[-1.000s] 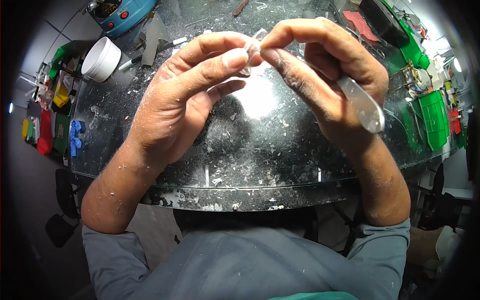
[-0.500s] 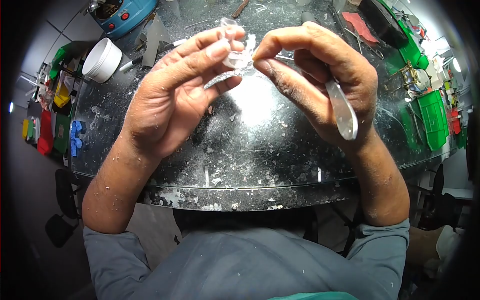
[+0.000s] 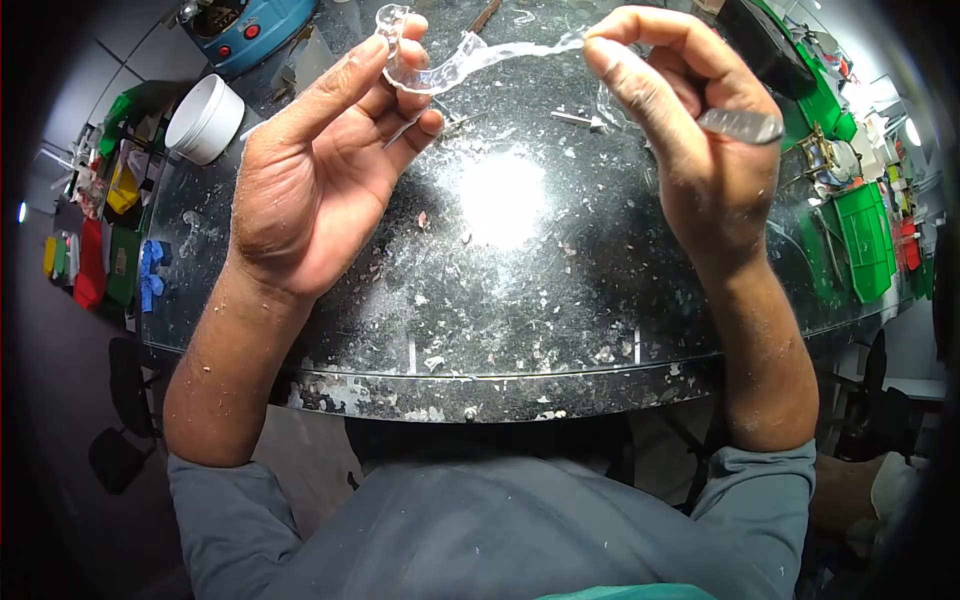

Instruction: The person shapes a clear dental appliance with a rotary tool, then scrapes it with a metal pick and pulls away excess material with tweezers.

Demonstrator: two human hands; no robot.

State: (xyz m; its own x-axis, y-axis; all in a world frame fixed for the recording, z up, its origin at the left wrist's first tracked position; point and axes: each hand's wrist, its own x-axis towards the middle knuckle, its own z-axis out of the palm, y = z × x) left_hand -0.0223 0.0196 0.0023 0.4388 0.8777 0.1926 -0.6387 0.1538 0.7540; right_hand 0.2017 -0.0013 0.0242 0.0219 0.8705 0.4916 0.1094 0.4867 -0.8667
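Note:
My left hand (image 3: pixel 310 200) is closed on a clear, arch-shaped plastic dental aligner (image 3: pixel 425 80), pinched between thumb and fingers above the bench. A thin, ragged clear plastic strip (image 3: pixel 525 50) stretches from it to my right hand (image 3: pixel 705 130). The thumb and index finger of that hand pinch the strip's far end. Tucked in my right palm is a metal tool (image 3: pixel 740 126) with a flat, rounded end sticking out to the right; the rest of it is hidden by the fingers.
The dark speckled bench (image 3: pixel 500 310) is strewn with white scraps. A white tub (image 3: pixel 205 120) and a blue machine (image 3: pixel 245 30) stand at the back left. A small metal piece (image 3: pixel 578 119) lies between my hands. Green bins (image 3: pixel 862 240) are at the right, beside a brass-coloured device (image 3: pixel 830 155).
My hands have moved apart, the left going left and up, the right going right and up. The clear strip now spans between them. The metal tool has turned from pointing down to pointing right.

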